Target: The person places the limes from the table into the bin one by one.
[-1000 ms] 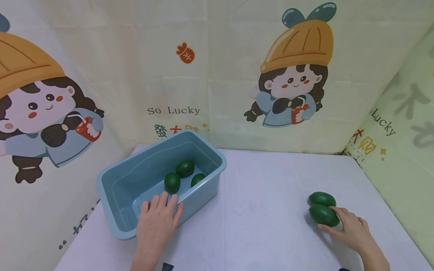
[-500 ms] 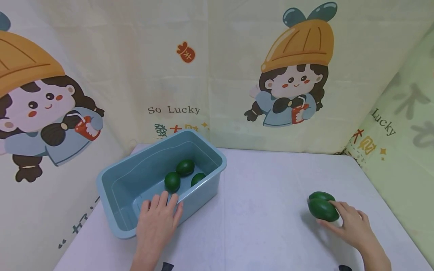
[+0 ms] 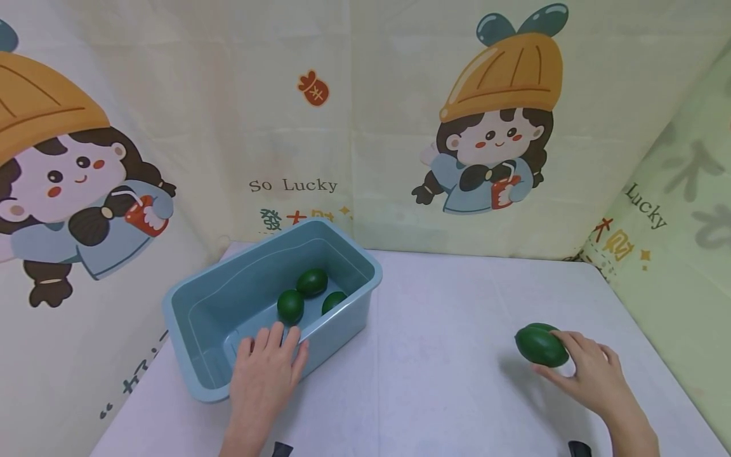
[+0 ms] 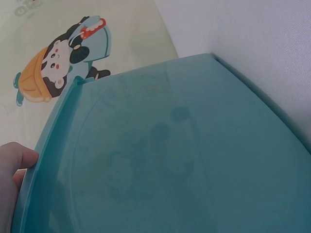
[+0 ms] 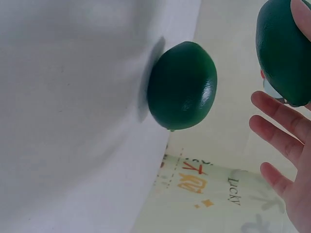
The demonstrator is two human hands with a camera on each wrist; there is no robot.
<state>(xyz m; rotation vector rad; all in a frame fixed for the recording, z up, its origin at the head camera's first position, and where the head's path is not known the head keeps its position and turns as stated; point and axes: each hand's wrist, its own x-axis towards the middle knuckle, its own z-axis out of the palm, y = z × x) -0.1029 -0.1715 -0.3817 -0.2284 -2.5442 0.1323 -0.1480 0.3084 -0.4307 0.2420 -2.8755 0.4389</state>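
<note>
My right hand [image 3: 596,377] pinches a dark green lime [image 3: 541,346] between thumb and fingers, held up off the table with its shadow below. Some fingers stand straight and apart from it in the right wrist view. A second lime [image 5: 182,86] rests on the table just behind, mostly hidden by the held one in the head view. My left hand [image 3: 265,381] grips the near rim of a blue-grey plastic tub [image 3: 342,333], its fingertips over the edge. Inside the tub lie three limes, one partly hidden by the wall; the nearest is a rounded lime [image 3: 290,306].
A white cloth covers the table [image 3: 434,355]. Behind it and along both sides hangs a printed cloth backdrop [image 3: 388,82] with cartoon figures and lettering. The tub stands at the left, close to the backdrop.
The right hand has raised its lime off the table and shifted it slightly away and to the left, covering more of the lime behind. The left hand and tub have stayed put.
</note>
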